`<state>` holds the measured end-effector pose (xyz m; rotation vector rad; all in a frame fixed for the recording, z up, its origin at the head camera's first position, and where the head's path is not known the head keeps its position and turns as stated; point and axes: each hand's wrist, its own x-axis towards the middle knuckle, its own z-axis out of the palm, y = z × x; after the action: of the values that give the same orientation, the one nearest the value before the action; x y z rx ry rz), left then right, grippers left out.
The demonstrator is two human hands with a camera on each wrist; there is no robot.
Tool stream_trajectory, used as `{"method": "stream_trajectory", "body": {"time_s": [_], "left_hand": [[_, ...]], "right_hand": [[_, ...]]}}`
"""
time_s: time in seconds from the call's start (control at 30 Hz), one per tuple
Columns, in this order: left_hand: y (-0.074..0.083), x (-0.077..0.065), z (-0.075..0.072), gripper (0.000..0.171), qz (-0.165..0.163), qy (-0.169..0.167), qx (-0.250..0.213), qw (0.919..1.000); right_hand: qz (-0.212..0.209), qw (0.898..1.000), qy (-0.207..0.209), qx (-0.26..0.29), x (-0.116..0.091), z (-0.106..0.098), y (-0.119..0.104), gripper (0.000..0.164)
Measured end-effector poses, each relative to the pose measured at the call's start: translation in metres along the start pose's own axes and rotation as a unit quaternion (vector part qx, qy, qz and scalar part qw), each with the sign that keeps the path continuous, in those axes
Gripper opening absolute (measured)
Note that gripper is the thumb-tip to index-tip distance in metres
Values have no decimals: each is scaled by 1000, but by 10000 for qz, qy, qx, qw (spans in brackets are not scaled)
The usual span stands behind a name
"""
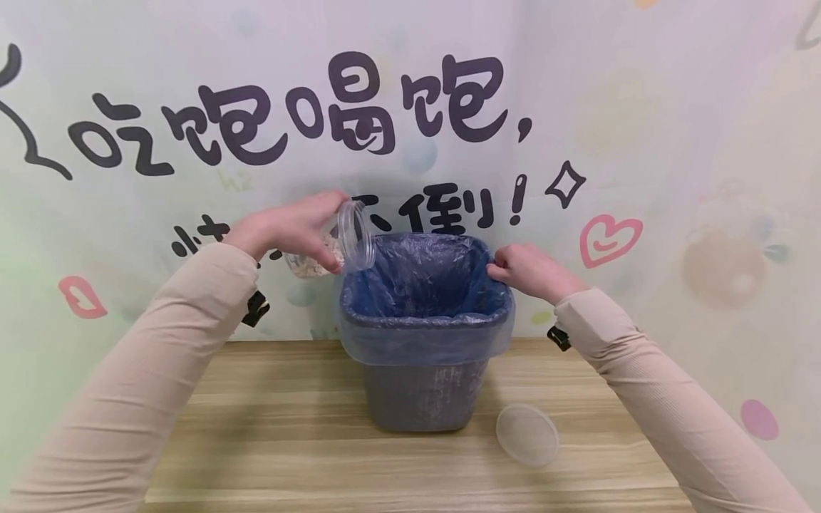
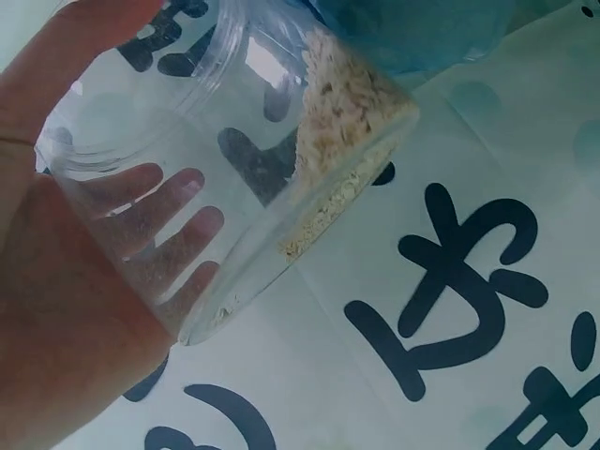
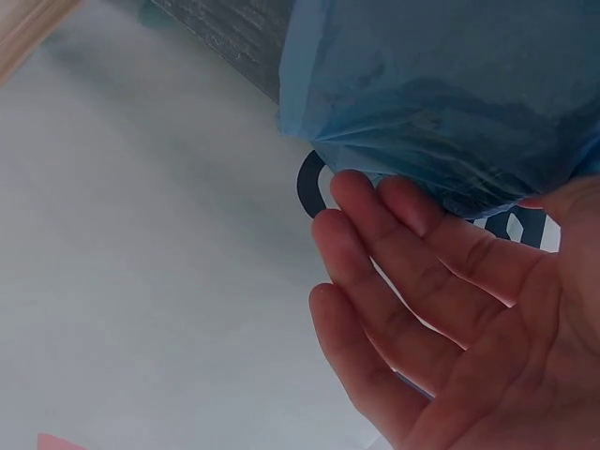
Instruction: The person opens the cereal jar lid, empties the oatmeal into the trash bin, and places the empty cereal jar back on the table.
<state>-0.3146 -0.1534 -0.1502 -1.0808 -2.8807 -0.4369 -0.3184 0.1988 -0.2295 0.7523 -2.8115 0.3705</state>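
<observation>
My left hand point(image 1: 288, 226) grips a clear jar point(image 1: 356, 239), tipped on its side with its open mouth at the bin's left rim. Pale flakes resembling oats point(image 2: 342, 108) are heaped along the jar's lower side and bottom in the left wrist view. Below the mouth stands a grey bin point(image 1: 423, 399), lined with a translucent blue bin bag point(image 1: 426, 345) folded over the rim. At the right rim, my right hand point(image 1: 535, 272) pinches the bag's edge between thumb and index finger; its other fingers point(image 3: 361, 314) are loosely bent outside the bag.
A round translucent lid point(image 1: 528, 434) lies on the wood-grain table point(image 1: 276, 427), to the right of the bin's base. Close behind the bin hangs a pale backdrop point(image 1: 609, 107) with large dark characters and coloured shapes.
</observation>
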Motion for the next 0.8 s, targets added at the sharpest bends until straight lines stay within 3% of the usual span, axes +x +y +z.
{"method": "stream_trajectory", "body": {"time_s": [0.13,0.27,0.8], "left_hand": [[6,4,0,93,-23,-32,588,9983],[10,6,1,90,-141,-47,883,9960],[17,16,-3,90,-364,-346,1206,9914]], "right_hand": [[27,10000,-15,-34,0,0,1,29],[48,10000,-7,-39,0,0,1,29],[68,9999,-83,-45,1,0,0,29]]}}
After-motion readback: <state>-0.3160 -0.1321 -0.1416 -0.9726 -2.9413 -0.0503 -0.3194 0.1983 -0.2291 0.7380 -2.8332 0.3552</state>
